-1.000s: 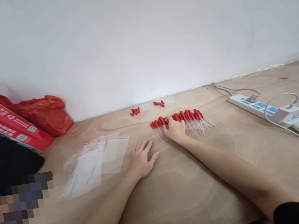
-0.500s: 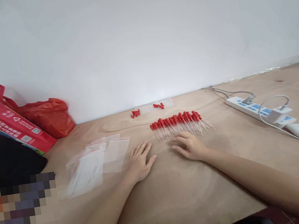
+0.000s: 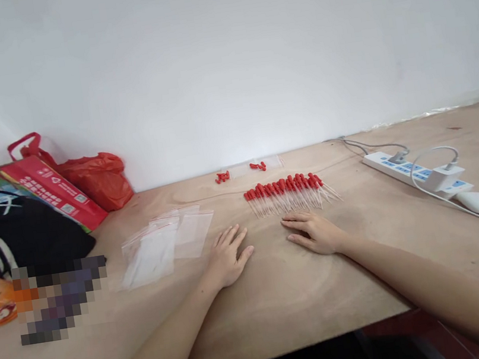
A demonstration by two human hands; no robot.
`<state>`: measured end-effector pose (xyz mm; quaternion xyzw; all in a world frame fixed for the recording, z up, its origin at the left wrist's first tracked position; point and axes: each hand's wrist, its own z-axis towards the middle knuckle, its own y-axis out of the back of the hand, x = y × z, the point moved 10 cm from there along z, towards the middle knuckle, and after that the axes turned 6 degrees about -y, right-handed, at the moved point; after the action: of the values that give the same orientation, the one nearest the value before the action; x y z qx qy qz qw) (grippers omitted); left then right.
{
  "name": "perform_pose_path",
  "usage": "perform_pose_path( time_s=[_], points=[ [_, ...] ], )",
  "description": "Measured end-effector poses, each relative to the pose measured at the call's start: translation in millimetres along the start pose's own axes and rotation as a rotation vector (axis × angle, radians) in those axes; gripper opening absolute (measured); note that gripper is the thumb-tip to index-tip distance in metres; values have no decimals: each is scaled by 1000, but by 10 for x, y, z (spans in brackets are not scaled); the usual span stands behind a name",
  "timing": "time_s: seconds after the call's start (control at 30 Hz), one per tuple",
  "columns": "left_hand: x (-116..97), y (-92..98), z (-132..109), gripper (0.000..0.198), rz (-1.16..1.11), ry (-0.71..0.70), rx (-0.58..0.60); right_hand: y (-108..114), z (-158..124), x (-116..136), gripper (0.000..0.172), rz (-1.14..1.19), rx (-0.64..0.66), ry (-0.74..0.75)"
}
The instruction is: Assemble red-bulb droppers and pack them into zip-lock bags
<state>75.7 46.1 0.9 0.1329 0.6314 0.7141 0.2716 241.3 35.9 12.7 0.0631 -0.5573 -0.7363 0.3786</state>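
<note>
My left hand (image 3: pixel 226 258) lies flat on the wooden table (image 3: pixel 283 293) with its fingers spread, holding nothing. My right hand (image 3: pixel 314 231) also rests flat and open, just in front of a row of clear droppers with red bulbs (image 3: pixel 289 191). Its fingertips stop short of the droppers' tips. A pile of small clear zip bags (image 3: pixel 164 248) lies to the left of my left hand. A few loose red bulbs (image 3: pixel 222 176) and a further few (image 3: pixel 258 166) sit by the wall behind the row.
A white power strip (image 3: pixel 418 172) with a plugged-in charger and cables lies at the right. At the left stand a red plastic bag (image 3: pixel 97 174), a red printed bag (image 3: pixel 49 187) and a black-and-white bag (image 3: pixel 14 237). A white wall bounds the table's far edge.
My right hand let go of the droppers, drew back toward me and settled flat on the table. The left hand stayed put. The view shifted slightly left.
</note>
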Motion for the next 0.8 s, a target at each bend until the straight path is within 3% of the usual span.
perform_pose_path(
  time_s=[0.3,0.37,0.47,0.53,0.6,0.7,0.8],
  points=[
    [28,70,36,46,-69,-13,-30,-26,20,-71,40,27,11,-45],
    [210,211,35,40,-3,52,-128,-30,22,-81,40,31,17,-51],
    [688,442,-44,38,183,289,-279,-33,25,-83,40,41,19,-45],
    [978,439,-90,41,223,419,-249,-34,27,-80,40,46,17,-37],
    [1099,377,-88,38,210,435,-199,-36,29,-81,39,41,18,-36],
    [986,272,-41,35,172,348,-151,-32,34,-79,39,31,17,-38],
    [669,175,10,37,123,207,-107,-13,41,-72,36,53,1,-37]
  ],
)
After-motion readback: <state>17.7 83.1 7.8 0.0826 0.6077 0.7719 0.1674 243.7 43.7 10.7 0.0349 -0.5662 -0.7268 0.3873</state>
